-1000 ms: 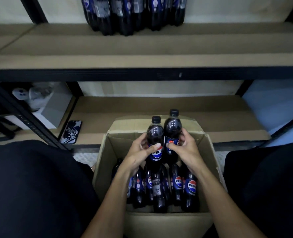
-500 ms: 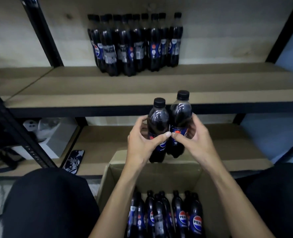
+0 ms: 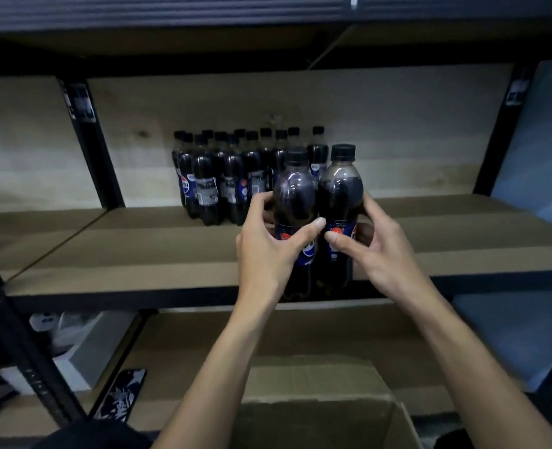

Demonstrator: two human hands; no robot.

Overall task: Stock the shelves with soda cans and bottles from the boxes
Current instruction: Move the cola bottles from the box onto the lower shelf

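Two bottles side by side at the shelf point(image 3: 138, 254) front edge: left grip point(image 3: 268, 251) wraps left bottle point(image 3: 295, 196), right grip point(image 3: 383, 251) wraps right bottle point(image 3: 341, 189). Stocked cluster point(image 3: 222, 183) at 10 o'clock. I judge them heavy, stiff and slick, so I'd hold mid-label.

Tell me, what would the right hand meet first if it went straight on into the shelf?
Probably nothing before the back wall: the right hand, gripping its bottle, points just right of the stocked bottles. Depth is unclear.
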